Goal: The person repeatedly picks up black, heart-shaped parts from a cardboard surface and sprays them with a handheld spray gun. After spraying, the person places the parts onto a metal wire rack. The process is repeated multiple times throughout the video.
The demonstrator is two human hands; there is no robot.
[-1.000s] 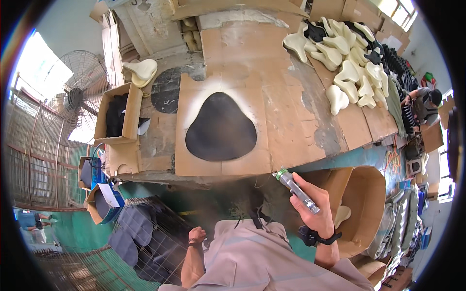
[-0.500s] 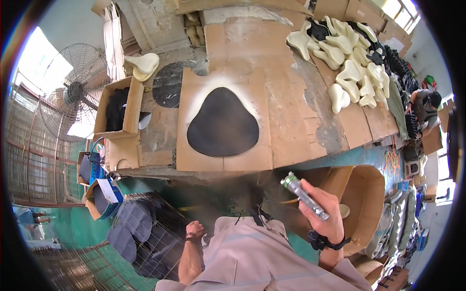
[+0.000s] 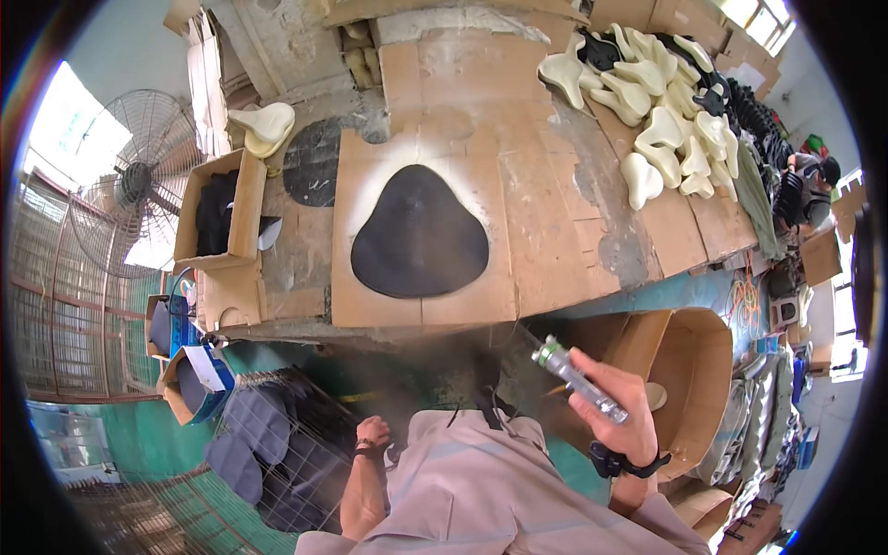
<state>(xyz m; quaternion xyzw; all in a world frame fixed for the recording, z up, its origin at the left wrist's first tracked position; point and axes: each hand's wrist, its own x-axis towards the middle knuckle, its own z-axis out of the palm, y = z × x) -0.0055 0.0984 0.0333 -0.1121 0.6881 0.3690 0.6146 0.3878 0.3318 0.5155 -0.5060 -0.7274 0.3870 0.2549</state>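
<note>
Spraying the black pad (image 3: 419,239) seems underway: below-right of it, the right hand (image 3: 623,409) grips a spray gun (image 3: 578,377); left hand (image 3: 373,431) curled. Next calls for even aim.

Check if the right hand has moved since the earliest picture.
Yes, the right hand has shifted slightly right and farther back from the near edge of the cardboard-covered table.

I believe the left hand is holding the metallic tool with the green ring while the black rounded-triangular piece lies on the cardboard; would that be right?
Not quite: the head view shows the right hand holding the metallic tool; the black rounded-triangular piece does lie on the cardboard.
</note>
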